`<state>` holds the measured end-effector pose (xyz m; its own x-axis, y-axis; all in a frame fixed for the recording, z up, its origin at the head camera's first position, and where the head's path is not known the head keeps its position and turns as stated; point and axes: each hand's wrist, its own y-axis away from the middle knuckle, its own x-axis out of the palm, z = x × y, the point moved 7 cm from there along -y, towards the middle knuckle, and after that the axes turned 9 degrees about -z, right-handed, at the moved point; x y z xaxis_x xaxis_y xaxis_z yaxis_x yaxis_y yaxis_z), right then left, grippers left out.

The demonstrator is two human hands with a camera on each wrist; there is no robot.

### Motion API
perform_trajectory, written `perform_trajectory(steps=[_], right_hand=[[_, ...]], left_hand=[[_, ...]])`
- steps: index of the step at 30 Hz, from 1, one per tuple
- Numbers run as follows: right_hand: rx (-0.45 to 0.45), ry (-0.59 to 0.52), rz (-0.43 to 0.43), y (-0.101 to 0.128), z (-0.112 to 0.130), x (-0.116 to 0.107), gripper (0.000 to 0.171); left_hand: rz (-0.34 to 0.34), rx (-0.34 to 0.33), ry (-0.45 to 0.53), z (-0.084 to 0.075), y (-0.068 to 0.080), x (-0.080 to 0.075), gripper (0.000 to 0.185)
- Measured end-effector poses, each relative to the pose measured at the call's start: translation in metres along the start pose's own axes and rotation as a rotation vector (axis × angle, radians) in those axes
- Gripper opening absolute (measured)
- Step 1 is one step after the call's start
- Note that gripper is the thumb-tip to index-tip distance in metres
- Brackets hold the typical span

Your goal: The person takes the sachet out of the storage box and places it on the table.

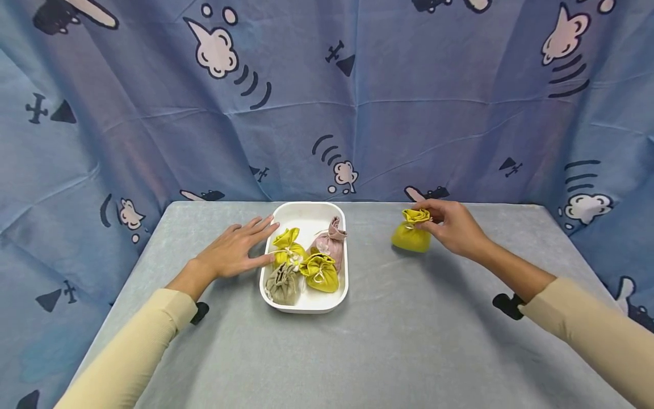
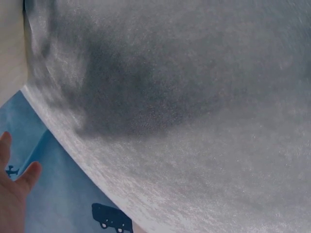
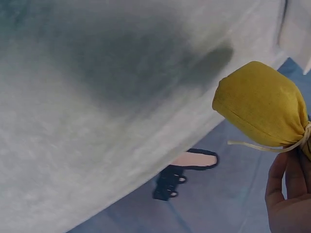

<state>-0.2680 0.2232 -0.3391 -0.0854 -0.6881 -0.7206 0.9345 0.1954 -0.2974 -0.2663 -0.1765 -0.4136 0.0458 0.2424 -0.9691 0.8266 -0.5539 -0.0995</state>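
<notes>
My right hand (image 1: 449,224) pinches the gathered top of a yellow drawstring pouch (image 1: 411,233) at the far right of the grey table (image 1: 388,335); the right wrist view shows the pouch (image 3: 260,104) hanging just above the cloth by its tied neck. A white tray (image 1: 306,215) in the middle holds two yellow pouches (image 1: 321,272), a pink one (image 1: 330,241) and a grey-beige one (image 1: 283,285). My left hand (image 1: 237,249) lies flat with straight fingers, its fingertips touching the tray's left rim.
A blue curtain (image 1: 327,102) printed with cartoons hangs behind and around the table. The table's far edge lies just behind the tray and the held pouch. Grey table surface (image 2: 194,97) fills the left wrist view.
</notes>
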Motion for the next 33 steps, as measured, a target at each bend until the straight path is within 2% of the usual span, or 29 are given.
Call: perform_trajectory(steps=[9,16,33], right_hand=[[-0.038,0.01,-0.031,0.005,-0.02,0.003,0.031],[-0.043,0.031,-0.033,0.006,-0.022,-0.001,0.035],[-0.05,0.028,0.088,-0.004,-0.012,-0.004,0.046]], left_hand=[[-0.001,0.004,0.001,-0.001,-0.002,0.0,0.079],[-0.004,0.008,-0.006,-0.002,-0.002,-0.002,0.079],[0.005,0.009,-0.004,0.0,0.0,0.001,0.079]])
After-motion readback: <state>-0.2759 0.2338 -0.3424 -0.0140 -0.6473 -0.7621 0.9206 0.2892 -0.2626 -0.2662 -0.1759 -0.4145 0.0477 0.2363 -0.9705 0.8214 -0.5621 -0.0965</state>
